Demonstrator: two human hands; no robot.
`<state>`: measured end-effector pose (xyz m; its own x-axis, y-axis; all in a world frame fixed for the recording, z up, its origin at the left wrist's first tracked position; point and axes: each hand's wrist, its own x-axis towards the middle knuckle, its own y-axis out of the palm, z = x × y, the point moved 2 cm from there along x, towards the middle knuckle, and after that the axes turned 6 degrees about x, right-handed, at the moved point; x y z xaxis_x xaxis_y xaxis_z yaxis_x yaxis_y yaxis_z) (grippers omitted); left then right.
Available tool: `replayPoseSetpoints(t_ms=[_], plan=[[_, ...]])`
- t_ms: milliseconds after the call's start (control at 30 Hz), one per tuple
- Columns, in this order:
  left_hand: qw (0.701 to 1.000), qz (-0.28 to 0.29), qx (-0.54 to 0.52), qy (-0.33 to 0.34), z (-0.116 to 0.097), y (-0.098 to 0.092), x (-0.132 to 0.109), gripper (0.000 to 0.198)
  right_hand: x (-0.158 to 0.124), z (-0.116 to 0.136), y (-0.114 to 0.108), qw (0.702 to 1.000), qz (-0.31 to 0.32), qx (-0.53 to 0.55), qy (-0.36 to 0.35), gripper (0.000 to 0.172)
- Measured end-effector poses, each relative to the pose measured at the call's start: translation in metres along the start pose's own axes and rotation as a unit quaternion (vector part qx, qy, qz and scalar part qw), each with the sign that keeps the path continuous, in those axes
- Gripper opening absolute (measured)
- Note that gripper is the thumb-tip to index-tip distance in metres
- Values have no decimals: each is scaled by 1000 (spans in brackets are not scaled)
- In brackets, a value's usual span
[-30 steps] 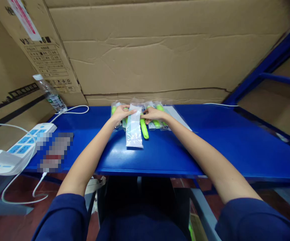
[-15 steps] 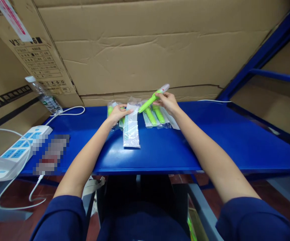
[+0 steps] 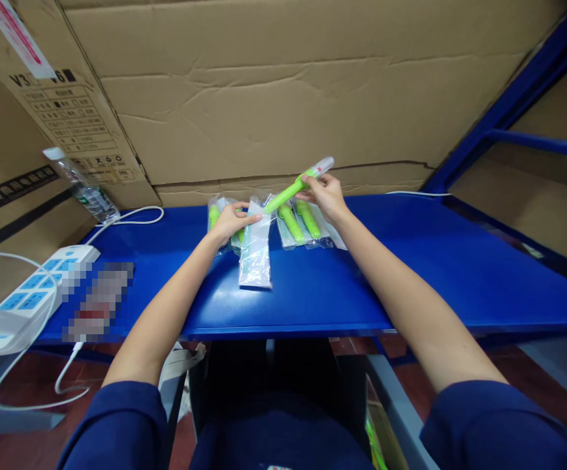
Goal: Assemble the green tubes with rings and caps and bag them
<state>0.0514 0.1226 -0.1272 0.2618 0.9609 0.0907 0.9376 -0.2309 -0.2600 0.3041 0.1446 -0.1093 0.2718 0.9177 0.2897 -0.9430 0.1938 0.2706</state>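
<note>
My left hand (image 3: 235, 222) grips the upper end of a clear plastic bag (image 3: 255, 261) with a pale sheet or card inside, its thumb across the front. The bag hangs or lies slanted over the blue table. My right hand (image 3: 326, 196) pinches a bright green, pen-shaped stick (image 3: 284, 196) with a clear tip and a red mark near it. Its lower end is at the bag's top; whether it is inside I cannot tell. Bagged green sticks (image 3: 291, 225) lie beneath and beside my right hand. Another bagged green stick (image 3: 213, 215) is partly hidden behind my left hand.
A white power strip (image 3: 43, 284), a blurred-out phone-like object (image 3: 101, 300) on a white cable and a leaning plastic bottle (image 3: 85, 186) are at the left. A cardboard wall (image 3: 274, 98) backs the blue table (image 3: 411, 261). A blue frame bar (image 3: 503, 111) slopes at the right.
The green stick has shifted slightly left and up in my right hand's grip, its lower end now over the bag's top. My left hand keeps its hold; the view has shifted a little.
</note>
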Motion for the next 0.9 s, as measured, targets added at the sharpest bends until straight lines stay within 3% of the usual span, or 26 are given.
replayPoseSetpoints(t_ms=[200,267,367,433,500,600,733,800,900], plan=[[999,31,18,-7,-4,3,-3,48,-8,-2,10,998,59,10,17,38],[999,48,23,-6,-5,5,-4,51,-14,-4,15,996,86,9,28,53],[998,66,23,-2,-6,6,-4,55,-22,-5,23,992,117,6,41,89],[997,77,22,0,-5,7,-4,56,-25,-4,26,989,135,-2,53,102],[996,87,25,0,-4,6,-3,57,-26,-1,26,988,133,-12,72,94],[995,90,31,0,-3,6,-2,57,-26,5,24,988,119,-40,92,64],[996,89,26,1,-2,8,-3,53,-28,10,23,985,131,-97,52,35],[997,78,29,-2,-3,8,-4,51,-30,9,24,983,138,-112,37,31],[997,72,29,0,-4,9,-5,45,-31,6,27,979,154,-133,16,39]])
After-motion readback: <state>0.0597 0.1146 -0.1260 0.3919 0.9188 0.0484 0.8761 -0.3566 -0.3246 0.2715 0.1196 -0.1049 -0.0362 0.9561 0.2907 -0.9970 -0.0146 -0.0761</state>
